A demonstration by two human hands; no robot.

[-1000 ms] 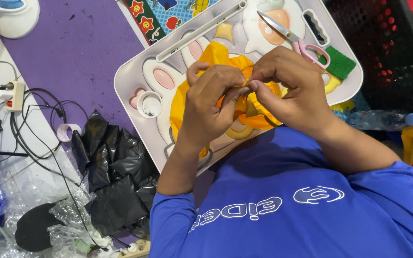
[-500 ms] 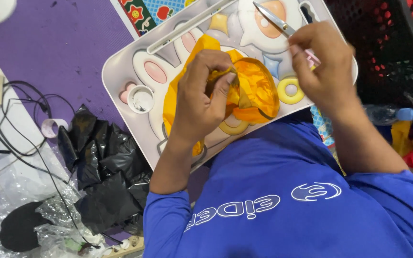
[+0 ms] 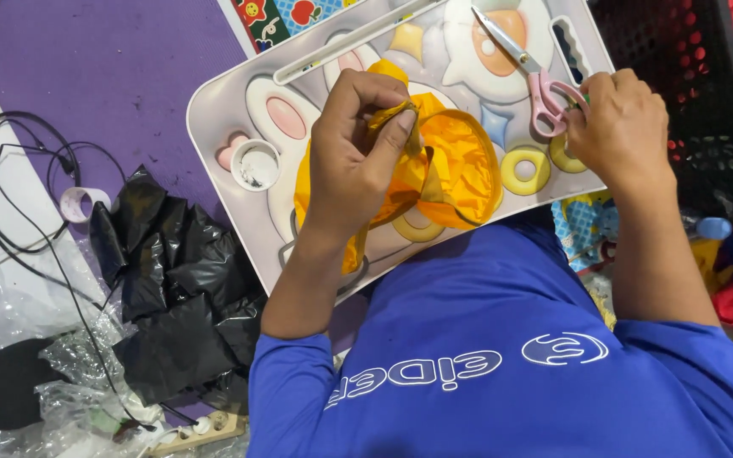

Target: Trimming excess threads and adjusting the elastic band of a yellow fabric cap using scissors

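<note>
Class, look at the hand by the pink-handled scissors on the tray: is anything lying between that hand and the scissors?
Nothing visible does. The right hand is already at the pink handles of the scissors, which lie open on the tray. The left hand pinches the orange plastic apart from them.

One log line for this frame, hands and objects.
left hand: pinching orange balloon | right hand: at pink-handled scissors | surface: lap tray

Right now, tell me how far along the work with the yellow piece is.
Done so far: the yellow piece is gathered and pinched at its top by the left hand over the cartoon tray. In hand: the right hand touches the pink-handled scissors, which lie on the tray, not lifted. Left: no cut or tie is visible yet.
</note>
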